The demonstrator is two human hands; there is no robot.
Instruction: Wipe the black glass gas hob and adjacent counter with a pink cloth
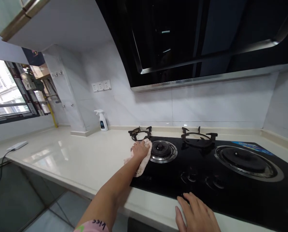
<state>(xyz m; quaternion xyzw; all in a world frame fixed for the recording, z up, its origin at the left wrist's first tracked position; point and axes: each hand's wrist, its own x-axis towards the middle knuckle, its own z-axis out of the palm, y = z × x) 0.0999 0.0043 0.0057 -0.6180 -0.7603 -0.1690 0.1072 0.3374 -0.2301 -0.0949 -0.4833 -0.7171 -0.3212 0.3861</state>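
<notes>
My left hand (140, 150) presses a pale, crumpled cloth (142, 168) against the left edge of the black glass gas stove (163, 180), fingers bent over it. Just right of the cloth is the left burner (161, 149) with its metal ring. Over the stove's front edge and the counter strip, my right hand (197, 215) is held with fingers apart, holding nothing. Two control knobs (191, 175) lie beyond it. One pan support (141, 133) rests off its burner behind the cloth; another pan support (199, 139) sits at the back of the stove.
A white spray bottle (102, 120) stands against the wall. A white power strip (17, 146) with a dark cord lies at the left of the counter (86, 158). The black range hood (194, 38) hangs low overhead. The right burner (248, 162) has no support on it.
</notes>
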